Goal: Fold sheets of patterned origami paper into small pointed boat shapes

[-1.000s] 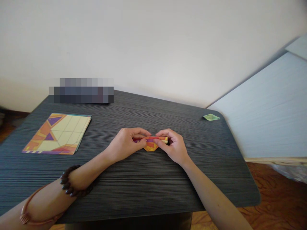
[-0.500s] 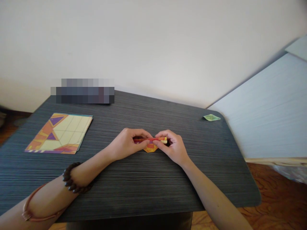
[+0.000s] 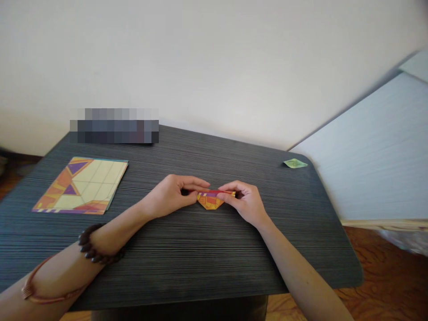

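Note:
Over the middle of the table, a small folded paper (image 3: 210,203) with an orange, yellow and purple pattern is between my two hands. Its red upper edge runs sideways and its lower part tapers to a blunt end. My right hand (image 3: 245,198) pinches the right end, thumb in front and fingers behind. At the left end, my left hand (image 3: 167,196) has its thumb against the paper's corner, with the fingers stretched along the far edge. The left fingertips partly lie behind the paper, so their exact contact is hidden.
A stack of patterned paper sheets (image 3: 95,183) lies on the dark table (image 3: 160,263) at left. A small green folded paper (image 3: 295,163) sits near the far right corner. A pixelated object (image 3: 113,129) stands at the back left, by the wall (image 3: 214,67).
My left hand has shifted left and loosened, with its fingers straighter. More of the folded paper's patterned front now shows. My right thumb still presses near the right end.

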A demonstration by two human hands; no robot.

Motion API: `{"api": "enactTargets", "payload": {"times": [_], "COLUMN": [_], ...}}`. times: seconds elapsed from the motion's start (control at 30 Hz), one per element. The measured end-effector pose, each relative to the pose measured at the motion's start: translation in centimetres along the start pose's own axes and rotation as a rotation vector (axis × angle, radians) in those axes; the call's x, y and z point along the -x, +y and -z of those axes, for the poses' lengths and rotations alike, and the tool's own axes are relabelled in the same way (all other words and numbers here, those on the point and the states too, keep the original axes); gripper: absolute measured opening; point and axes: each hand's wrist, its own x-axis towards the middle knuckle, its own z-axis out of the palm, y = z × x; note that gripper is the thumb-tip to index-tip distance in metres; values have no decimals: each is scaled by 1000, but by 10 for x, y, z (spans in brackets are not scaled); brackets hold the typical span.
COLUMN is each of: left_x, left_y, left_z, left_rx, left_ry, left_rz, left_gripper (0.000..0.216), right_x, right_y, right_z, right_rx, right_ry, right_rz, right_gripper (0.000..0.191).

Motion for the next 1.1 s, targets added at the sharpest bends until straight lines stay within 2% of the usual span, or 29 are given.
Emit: {"api": "enactTargets", "payload": {"times": [0.33, 0.67, 0.87, 1.1], "left_x": [-1, 2, -1, -2], "left_y": [-3, 2, 0, -7], "left_z": [9, 12, 3, 9], "left_rx": [111, 175, 16, -55], "left_ry": [-125, -215, -41, 48], "left_rz": [29, -76, -42, -1], "left_gripper": [48, 48, 32, 33], "right_x": [0, 1, 2, 2], "right_y": [2, 0, -2, 6], "right_z": [4, -1, -3, 8], "right_rx": [-62, 15, 44, -54], "right_ry": [2, 52, 44, -185], "right_rz": [-48, -17, 23, 27], "right_gripper": [21, 21, 16, 28]}}
